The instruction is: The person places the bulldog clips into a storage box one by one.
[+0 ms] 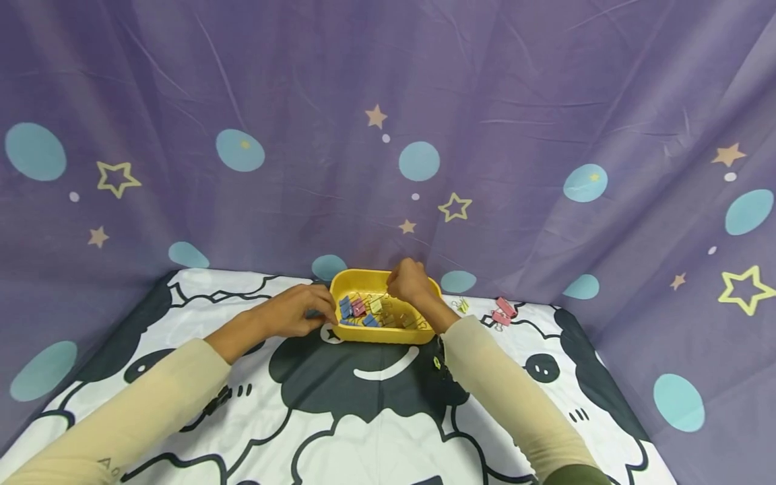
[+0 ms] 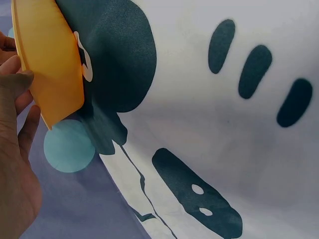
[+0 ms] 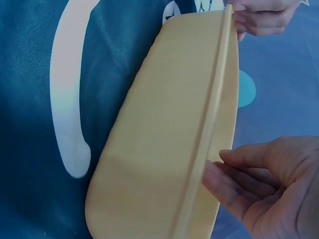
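A yellow plastic basket point(image 1: 388, 335) stands on the cloth against the purple curtain. Inside lie several binder clips: blue clips point(image 1: 345, 308), a pink clip point(image 1: 359, 308) and a yellow clip point(image 1: 376, 306), with others toward the right end. My left hand point(image 1: 301, 311) grips the basket's left end; in the left wrist view its thumb point(image 2: 22, 82) lies on the outer wall. Over the basket's right part is my right hand point(image 1: 411, 279), fingers loosely bent. In the right wrist view its thumb and index tips are slightly apart beside the rim, with nothing visible between them.
Right of the basket lie a yellow clip point(image 1: 463, 305) and pink binder clips point(image 1: 504, 312). Another small yellow clip point(image 1: 436, 364) is by the right sleeve. The patterned white and black cloth point(image 1: 376, 444) covers the surface, and the purple curtain point(image 1: 339, 222) rises behind it.
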### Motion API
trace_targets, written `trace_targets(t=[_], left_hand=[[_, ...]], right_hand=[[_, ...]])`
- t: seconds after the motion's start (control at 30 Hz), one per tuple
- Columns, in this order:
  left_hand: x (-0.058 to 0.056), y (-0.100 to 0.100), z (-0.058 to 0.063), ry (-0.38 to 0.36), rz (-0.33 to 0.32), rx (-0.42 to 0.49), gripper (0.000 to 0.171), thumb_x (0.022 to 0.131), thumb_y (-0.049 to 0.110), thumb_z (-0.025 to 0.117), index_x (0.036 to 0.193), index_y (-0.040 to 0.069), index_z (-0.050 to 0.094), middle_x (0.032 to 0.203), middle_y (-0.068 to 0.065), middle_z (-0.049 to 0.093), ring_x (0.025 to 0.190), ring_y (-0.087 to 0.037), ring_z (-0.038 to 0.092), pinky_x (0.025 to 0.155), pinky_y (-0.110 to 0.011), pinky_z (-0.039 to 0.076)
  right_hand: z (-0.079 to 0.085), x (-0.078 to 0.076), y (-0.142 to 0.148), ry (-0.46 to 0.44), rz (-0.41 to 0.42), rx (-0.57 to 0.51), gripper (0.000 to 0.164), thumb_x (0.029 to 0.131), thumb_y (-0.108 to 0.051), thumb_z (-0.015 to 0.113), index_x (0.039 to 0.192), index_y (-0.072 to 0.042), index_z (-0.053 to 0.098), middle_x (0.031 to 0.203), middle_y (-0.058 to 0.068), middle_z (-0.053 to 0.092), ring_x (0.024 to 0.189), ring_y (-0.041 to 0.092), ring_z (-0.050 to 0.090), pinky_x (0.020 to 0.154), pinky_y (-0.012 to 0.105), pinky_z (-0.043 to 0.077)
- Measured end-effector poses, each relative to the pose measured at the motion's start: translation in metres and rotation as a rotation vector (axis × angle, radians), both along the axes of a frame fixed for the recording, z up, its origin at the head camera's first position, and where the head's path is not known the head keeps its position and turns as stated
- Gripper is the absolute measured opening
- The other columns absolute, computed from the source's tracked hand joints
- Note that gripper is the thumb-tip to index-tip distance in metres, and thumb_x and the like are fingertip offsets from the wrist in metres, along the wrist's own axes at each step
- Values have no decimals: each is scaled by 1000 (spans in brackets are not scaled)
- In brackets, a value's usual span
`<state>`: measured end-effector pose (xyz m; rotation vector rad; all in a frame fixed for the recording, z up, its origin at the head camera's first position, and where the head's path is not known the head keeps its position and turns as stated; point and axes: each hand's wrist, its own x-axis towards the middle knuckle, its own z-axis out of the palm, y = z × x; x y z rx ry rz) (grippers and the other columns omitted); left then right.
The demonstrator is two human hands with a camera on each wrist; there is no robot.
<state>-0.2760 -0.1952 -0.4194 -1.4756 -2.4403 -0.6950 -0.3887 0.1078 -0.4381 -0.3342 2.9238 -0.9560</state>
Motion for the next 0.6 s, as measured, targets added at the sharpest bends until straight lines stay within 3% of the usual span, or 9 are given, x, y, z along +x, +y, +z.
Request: trace_targets(t=[0.13, 0.2, 0.37, 0.43, 0.6], left_hand=[[0, 0, 0, -3, -1, 3, 26, 89, -7, 85, 102, 15, 90, 108, -5, 85, 108, -21, 76, 97, -47, 64], [0, 0, 0, -3, -2, 0, 26, 90, -7, 84, 102, 15, 90, 109, -6, 85, 108, -21, 75, 97, -47, 64], [0, 0, 0, 2, 4, -2, 25, 89, -7, 84, 101, 14, 90, 108, -2, 85, 107, -20, 76, 96, -46, 64], [-1, 0, -1, 6, 7, -4, 26, 89, -8, 84, 101, 14, 90, 108, -1, 84, 107, -20, 76, 96, -46, 64], [-1, 0, -1, 3, 14, -11, 27, 89, -8, 84, 101, 15, 90, 108, -2, 84, 107, -20, 76, 96, -46, 65]], right_hand=[[7, 8, 9, -28, -5, -21, 18, 85, -8, 87, 102, -12, 92, 100, 5, 88, 104, 30, 76, 75, 36, 66], [8, 7, 13, -53, 8, -43, 22, 85, -11, 90, 107, -10, 91, 99, 6, 88, 90, 23, 81, 72, 36, 68], [8, 2, 22, -99, 25, -113, 20, 84, -13, 94, 102, -8, 90, 90, 6, 87, 75, 21, 82, 67, 33, 68], [17, 11, 22, -101, 18, -122, 18, 86, -11, 92, 103, -4, 89, 90, 10, 87, 77, 24, 83, 68, 34, 69], [51, 52, 21, -95, -22, -159, 20, 89, -5, 89, 107, 4, 87, 96, 18, 87, 85, 30, 85, 75, 35, 71]])
